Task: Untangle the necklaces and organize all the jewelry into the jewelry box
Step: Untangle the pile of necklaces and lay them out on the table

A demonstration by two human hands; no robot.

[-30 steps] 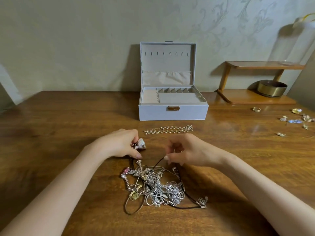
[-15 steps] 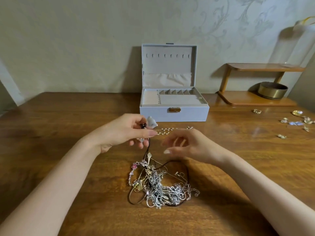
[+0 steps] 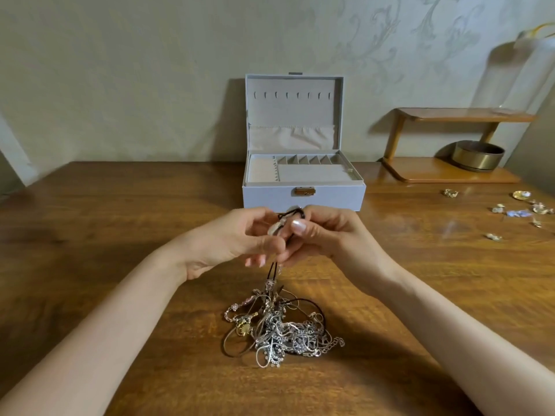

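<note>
Head view: at centre frame the left hand (image 3: 237, 238) and right hand (image 3: 327, 235) meet, both pinching a black cord (image 3: 274, 268) with a pale pendant (image 3: 276, 228). The cord hangs into the tangled necklaces (image 3: 279, 328) on the table (image 3: 120, 220), lower centre. An open jewelry box (image 3: 303, 196) stands just behind the hands.

Jewelry box (image 3: 303, 199): standing open, lid upright.
Necklace tangle (image 3: 279, 328): lying heaped in front, silver chains knotting together.
Black cord (image 3: 272, 269): rising taut from the tangle, pale pendant (image 3: 274, 228) topping it.

Bare forearms (image 3: 120, 310); right grip (image 3: 333, 235) thumbnail (image 3: 298, 226) glossy, pale pearly polish
</note>
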